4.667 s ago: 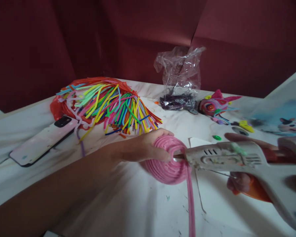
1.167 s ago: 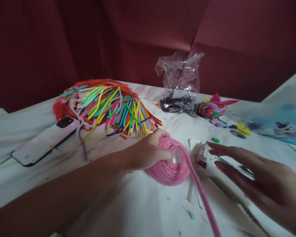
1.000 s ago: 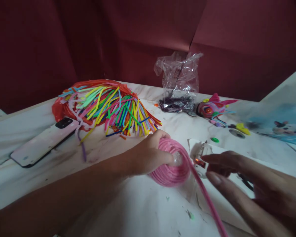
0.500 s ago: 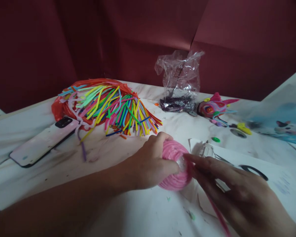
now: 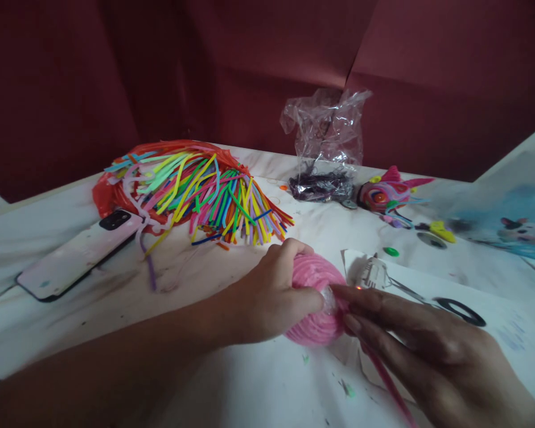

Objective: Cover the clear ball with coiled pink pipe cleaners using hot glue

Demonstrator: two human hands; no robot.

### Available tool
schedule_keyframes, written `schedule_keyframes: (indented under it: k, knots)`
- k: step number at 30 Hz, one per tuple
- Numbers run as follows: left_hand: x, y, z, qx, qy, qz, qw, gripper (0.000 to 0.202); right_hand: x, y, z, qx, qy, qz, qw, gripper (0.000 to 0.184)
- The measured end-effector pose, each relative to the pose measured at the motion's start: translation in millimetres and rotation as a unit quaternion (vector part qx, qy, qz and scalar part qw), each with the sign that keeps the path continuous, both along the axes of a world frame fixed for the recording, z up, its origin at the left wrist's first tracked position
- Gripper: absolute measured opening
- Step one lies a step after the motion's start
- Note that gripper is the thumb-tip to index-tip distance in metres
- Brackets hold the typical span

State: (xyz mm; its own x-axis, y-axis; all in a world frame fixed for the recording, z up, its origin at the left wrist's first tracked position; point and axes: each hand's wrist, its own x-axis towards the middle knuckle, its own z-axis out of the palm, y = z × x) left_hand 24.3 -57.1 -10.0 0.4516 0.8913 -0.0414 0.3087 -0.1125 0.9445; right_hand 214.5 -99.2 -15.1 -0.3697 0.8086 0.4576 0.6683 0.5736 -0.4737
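Observation:
My left hand (image 5: 271, 294) is wrapped round a pink ball (image 5: 314, 297) wound in pink pipe cleaner, holding it just above the white table (image 5: 249, 386). My right hand (image 5: 423, 351) reaches in from the right, its fingertips pressed against the ball's right side where the loose pink pipe cleaner tail (image 5: 386, 383) leaves it. The tail runs down towards the lower right, partly under my right fingers. A white glue gun (image 5: 374, 273) lies on the table just behind my right fingertips.
A heap of coloured pipe cleaners (image 5: 196, 190) on red plastic lies at the back left beside a phone (image 5: 78, 252). A clear plastic bag (image 5: 325, 148), a colourful craft figure (image 5: 390, 193), small buttons (image 5: 391, 251) and a printed sheet (image 5: 517, 220) lie at the back right.
My right hand put the glue gun down on the table, then came left to the pink ball and now presses the pipe cleaner against it. My left hand kept hold of the ball.

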Motion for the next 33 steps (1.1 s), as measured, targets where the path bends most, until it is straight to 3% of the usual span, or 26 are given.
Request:
schedule_keyframes:
  k: [9,16,22,25,28,33]
  knots:
    - [3,-2,3.0,0.008,0.01,0.024,1.0,0.039,-1,2,-0.7,-0.034,0.086,0.038,0.995,0.023]
    - [5,-9,1.0,0.029,0.005,0.041,0.999,0.035,1,0,2.0,-0.004,0.074,0.016,0.997,0.029]
    - [6,-8,2.1,0.052,0.026,0.06,0.996,0.034,5,-3,-4.2,-0.132,0.11,0.053,0.984,0.022]
    - [6,-7,3.5,0.041,0.019,0.054,0.997,0.035,5,-4,-4.4,-0.161,0.114,0.051,0.979,0.024]
    - [6,-6,5.8,0.025,0.021,0.057,0.998,0.035,4,-4,-1.7,-0.137,0.092,0.054,0.985,0.024]
    - [5,-6,8.3,0.021,0.026,0.065,0.997,0.031,-5,-1,4.6,-0.031,0.055,0.042,0.997,0.019]
